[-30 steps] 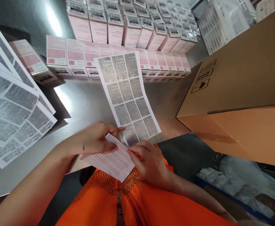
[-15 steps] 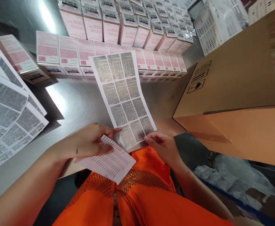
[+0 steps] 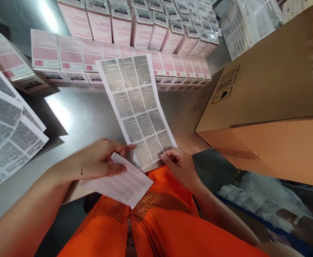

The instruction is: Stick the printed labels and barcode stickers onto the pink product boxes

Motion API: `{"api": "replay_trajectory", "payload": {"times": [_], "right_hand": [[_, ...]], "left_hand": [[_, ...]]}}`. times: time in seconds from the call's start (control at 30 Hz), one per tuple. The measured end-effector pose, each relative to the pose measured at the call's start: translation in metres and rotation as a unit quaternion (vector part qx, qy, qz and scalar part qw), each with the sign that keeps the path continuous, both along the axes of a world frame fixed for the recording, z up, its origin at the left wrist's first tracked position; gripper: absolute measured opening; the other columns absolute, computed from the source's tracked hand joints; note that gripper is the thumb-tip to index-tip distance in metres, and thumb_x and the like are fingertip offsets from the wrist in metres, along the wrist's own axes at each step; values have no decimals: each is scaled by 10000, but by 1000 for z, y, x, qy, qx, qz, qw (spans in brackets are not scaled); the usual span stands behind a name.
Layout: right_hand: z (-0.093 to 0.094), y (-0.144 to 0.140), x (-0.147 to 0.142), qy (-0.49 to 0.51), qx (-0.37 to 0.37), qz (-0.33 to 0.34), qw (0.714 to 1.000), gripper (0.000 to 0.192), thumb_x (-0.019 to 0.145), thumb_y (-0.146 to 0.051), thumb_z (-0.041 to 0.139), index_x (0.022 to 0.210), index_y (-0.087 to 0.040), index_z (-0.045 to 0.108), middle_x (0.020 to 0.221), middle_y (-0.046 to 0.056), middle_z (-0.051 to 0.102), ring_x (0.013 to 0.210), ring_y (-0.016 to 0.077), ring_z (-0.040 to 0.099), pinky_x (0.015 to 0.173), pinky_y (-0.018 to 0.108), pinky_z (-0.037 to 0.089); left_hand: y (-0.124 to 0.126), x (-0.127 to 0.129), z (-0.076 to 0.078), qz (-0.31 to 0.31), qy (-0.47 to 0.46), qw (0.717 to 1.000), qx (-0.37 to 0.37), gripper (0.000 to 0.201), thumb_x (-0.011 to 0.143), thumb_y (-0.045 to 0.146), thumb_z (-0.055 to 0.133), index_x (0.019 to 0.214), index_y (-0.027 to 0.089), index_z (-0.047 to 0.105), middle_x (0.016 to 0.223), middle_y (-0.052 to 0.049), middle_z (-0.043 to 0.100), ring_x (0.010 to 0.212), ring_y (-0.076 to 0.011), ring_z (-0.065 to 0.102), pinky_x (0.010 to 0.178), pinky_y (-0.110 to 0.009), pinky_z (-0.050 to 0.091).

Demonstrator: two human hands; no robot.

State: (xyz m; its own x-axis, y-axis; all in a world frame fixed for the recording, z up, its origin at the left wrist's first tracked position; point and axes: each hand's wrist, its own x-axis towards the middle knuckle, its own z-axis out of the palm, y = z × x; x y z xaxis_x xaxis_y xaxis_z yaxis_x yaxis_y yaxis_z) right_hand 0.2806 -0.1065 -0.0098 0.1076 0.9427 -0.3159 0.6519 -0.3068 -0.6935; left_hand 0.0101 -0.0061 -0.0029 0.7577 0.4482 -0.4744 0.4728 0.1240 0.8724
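A white label sheet (image 3: 138, 110) printed with blocks of dense dark text slopes up from the table's front edge toward the pink boxes. Its lower right corner is pinched between the thumb and fingertips of my right hand (image 3: 181, 167). My left hand (image 3: 99, 159) is closed on a smaller label sheet (image 3: 131, 185) with rows of short printed lines, the thumb lying on top. This smaller sheet juts past the table edge over my orange clothing. My left index finger reaches out to the larger sheet's lower left edge.
Pink-and-white boxes (image 3: 72, 59) stand in a row across the metal table (image 3: 84, 114), with plastic-wrapped boxes (image 3: 99, 25) behind. More printed sheets (image 3: 3, 132) lie at left. A large cardboard carton (image 3: 266, 78) blocks the right side, near a white perforated basket (image 3: 236, 28).
The view has shifted a little, so the boxes and sheets at left sit slightly farther left. Both hands keep their grips, and my right fingertips look slightly more curled at the sheet's corner.
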Motion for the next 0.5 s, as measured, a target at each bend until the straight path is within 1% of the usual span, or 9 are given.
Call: {"api": "replay_trajectory", "payload": {"times": [0.1,0.2,0.33,0.4,0.5], "right_hand": [[-1,-1,-1,-21,3,1,1000,208,881,-313,591,722,-204,671,735,14,656,654,141,581,587,252,411],[-1,-2,-4,-44,14,4,999,193,871,-300,591,720,-208,667,720,11,649,637,140,575,581,254,409],[-4,-3,-6,-62,32,5,998,167,851,-276,596,703,-213,636,695,2,616,604,132,551,572,252,417],[-5,-2,-6,-80,48,-10,996,164,822,-272,626,675,-212,585,707,-3,582,576,122,526,559,252,421],[-4,-4,-10,-96,89,-57,990,179,748,-257,719,725,-216,546,745,-18,534,538,102,492,530,250,433]], "left_hand": [[1,1,0,-17,11,1000,-2,195,804,335,654,703,220,534,1298,-70,691,1376,-348,489,652,-268,517],[1,0,-2,-21,18,1000,9,186,803,333,651,704,218,543,1335,-70,670,1361,-347,506,634,-269,508],[0,0,-3,-17,23,1000,-3,190,799,357,658,716,212,568,1392,-80,630,1327,-353,539,636,-277,524],[0,0,-1,-13,18,1000,-6,197,802,361,657,710,215,562,1355,-76,655,1346,-349,521,650,-267,532],[1,1,1,-17,13,1000,10,159,790,319,652,708,221,559,1221,-69,725,1339,-338,531,649,-251,523]]}}
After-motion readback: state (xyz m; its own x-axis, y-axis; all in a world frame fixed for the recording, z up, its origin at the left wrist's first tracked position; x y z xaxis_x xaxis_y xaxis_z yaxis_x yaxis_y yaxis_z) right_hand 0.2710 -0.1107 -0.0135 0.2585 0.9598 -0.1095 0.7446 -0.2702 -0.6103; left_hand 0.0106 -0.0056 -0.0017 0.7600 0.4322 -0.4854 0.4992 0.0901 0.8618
